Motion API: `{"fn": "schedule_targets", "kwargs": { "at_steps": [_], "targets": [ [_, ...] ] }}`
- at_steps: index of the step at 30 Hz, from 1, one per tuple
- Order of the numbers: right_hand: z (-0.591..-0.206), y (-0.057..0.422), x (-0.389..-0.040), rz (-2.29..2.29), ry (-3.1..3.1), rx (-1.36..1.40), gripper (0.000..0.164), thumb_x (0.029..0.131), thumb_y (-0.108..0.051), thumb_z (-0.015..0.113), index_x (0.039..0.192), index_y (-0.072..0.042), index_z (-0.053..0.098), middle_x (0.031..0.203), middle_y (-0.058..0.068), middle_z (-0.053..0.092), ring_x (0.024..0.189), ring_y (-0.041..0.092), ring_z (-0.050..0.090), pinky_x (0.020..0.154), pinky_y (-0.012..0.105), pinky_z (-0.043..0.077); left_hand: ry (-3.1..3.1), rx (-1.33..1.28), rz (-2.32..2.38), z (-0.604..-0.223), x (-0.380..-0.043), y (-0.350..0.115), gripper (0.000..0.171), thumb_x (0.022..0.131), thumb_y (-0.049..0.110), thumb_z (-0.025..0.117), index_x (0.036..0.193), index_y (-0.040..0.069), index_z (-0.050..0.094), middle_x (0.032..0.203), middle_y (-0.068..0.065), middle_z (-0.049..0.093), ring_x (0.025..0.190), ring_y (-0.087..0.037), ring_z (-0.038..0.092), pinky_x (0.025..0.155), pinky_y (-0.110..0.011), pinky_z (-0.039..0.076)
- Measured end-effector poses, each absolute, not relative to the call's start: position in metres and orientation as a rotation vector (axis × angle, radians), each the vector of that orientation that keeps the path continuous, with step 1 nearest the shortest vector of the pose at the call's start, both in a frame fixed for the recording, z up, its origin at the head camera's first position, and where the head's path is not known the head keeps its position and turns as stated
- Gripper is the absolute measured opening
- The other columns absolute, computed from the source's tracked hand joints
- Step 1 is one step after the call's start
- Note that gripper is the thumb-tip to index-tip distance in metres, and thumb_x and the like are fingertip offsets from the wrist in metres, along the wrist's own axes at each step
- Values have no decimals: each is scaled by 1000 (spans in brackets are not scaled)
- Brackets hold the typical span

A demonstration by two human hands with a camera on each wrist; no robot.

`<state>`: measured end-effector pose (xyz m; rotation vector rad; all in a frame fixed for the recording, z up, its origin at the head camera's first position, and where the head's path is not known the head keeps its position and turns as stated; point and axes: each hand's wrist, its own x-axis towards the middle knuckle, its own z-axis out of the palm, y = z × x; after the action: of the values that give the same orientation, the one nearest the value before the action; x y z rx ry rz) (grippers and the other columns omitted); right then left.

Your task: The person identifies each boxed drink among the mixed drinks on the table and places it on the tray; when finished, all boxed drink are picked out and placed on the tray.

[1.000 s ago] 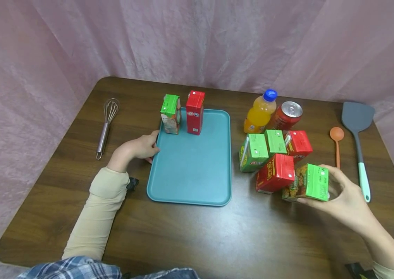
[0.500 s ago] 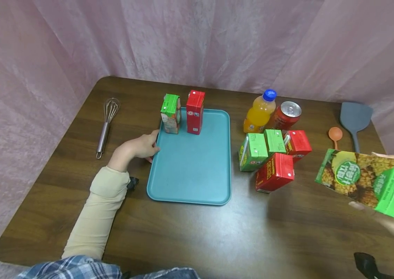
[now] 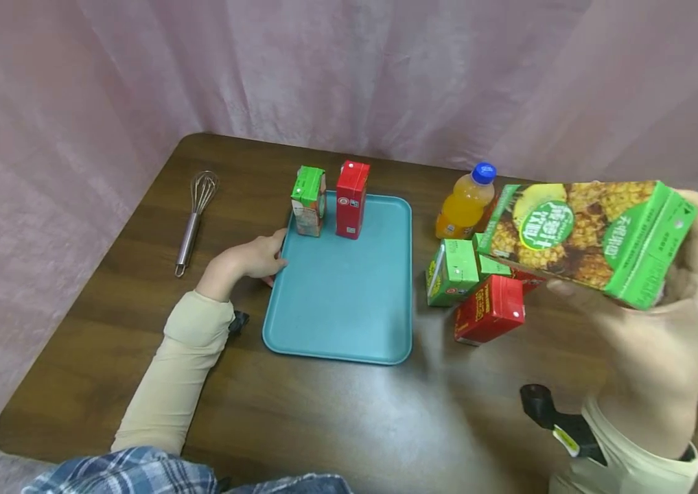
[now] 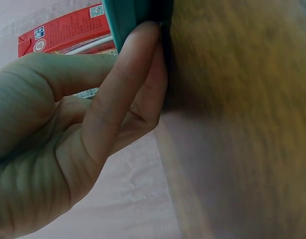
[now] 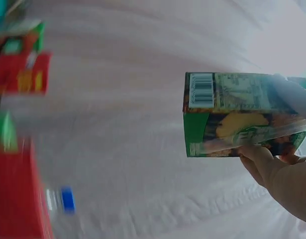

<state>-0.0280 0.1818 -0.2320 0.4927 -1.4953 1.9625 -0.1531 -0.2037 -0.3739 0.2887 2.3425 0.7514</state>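
My left hand (image 3: 254, 258) grips the left rim of the blue-green tray (image 3: 339, 309), with fingers at its edge in the left wrist view. In my right hand (image 3: 670, 329), a green juice carton (image 3: 583, 230) with pineapple pictures is held tilted in the air, above the right side of the table. Its barcode end shows in the right wrist view. Standing at the tray's far left are a green-topped carton (image 3: 308, 202) and a red carton (image 3: 351, 202), side by side.
Right of the tray stand a green carton (image 3: 452, 274), a red carton (image 3: 489, 312) and an orange drink bottle (image 3: 466, 206). More cartons are partly hidden behind the held one. A whisk (image 3: 196, 219) lies at the left. A pink curtain (image 3: 336, 75) hangs behind the table.
My right hand has lifted the pineapple juice carton from the group, swung it out to the right, then brought it up and back leftward. The left hand stays on the tray rim.
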Motion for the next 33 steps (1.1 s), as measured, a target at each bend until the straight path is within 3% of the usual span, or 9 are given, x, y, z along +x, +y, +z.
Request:
{"fn": "schedule_targets", "kwargs": {
  "at_steps": [6,12,17,25,33],
  "targets": [
    [-224,123,-49,1930,-1627,605,68,51,28,71,115,12,52,106,22,58,101,33,52,89,34,45,2341,282,737,-375,-154,-204,67,97,7,41,147,-4,-3,93,-20,57,67,-20,64,68,-31,51],
    [-243,90,-72,1753,-1953,546,74,65,21,71,130,-1,43,121,9,54,113,23,50,90,29,49,2346,292,749,-374,-155,-200,67,97,7,41,147,-4,-3,93,-20,57,66,-20,64,68,-31,51],
    [-276,81,-101,1720,-2064,505,78,70,10,75,136,-4,37,127,8,52,117,17,50,92,31,48,2333,294,768,-372,-155,-198,68,97,7,42,147,-3,-3,93,-21,58,64,-20,65,67,-31,52],
    [-318,67,-140,1773,-2228,277,68,74,2,75,132,-4,40,129,11,53,124,17,48,102,29,40,2336,285,785,-370,-155,-201,69,97,7,42,147,-3,-5,95,-21,56,66,-21,64,68,-32,53],
    [-352,60,-156,1565,-2445,58,65,76,-7,76,131,-9,41,119,13,58,111,25,55,98,37,44,2317,278,781,-368,-152,-198,69,98,7,42,147,-2,-6,96,-21,57,66,-20,65,69,-32,52]
  ]
}}
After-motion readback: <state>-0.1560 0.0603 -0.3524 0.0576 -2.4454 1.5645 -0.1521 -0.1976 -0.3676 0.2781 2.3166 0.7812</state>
